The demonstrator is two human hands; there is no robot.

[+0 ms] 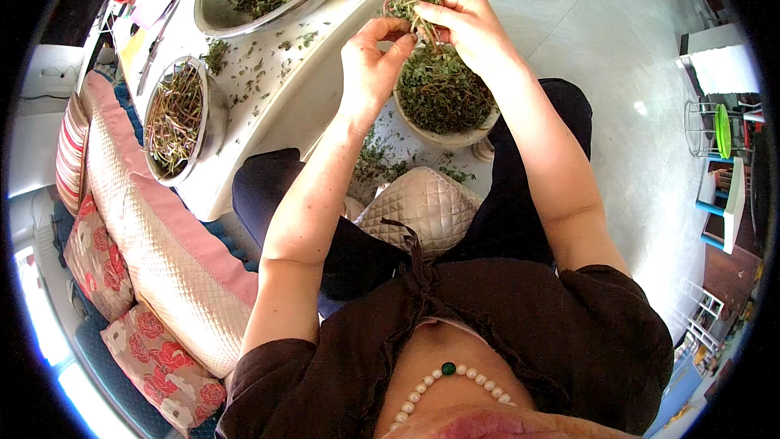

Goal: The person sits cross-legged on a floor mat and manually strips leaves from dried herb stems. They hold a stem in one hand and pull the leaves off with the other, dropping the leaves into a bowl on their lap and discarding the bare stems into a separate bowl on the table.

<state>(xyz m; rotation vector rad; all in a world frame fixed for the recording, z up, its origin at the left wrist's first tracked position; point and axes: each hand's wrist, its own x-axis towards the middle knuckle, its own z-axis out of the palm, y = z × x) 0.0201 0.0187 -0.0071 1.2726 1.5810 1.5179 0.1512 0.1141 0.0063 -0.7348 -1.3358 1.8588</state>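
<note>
My right hand [470, 27] grips a small bunch of leafy green stems [420, 5], some of them reddish. Close against the bunch, my left hand [373, 61] pinches at its lower stems with thumb and forefinger. Both hands are raised over a round light-coloured tub [454, 139] heaped with dark leafy greens [446, 88]. This tub stands between my knees, and my hands partly hide its far rim.
On the white table [244, 152] at left are a large metal bowl of greens [210, 12], a smaller metal bowl [213, 110] of bare stems and scattered leaves. Loose greens [378, 155] lie below me, beside a quilted cushion [426, 207]. A sofa [158, 207] lines the left side.
</note>
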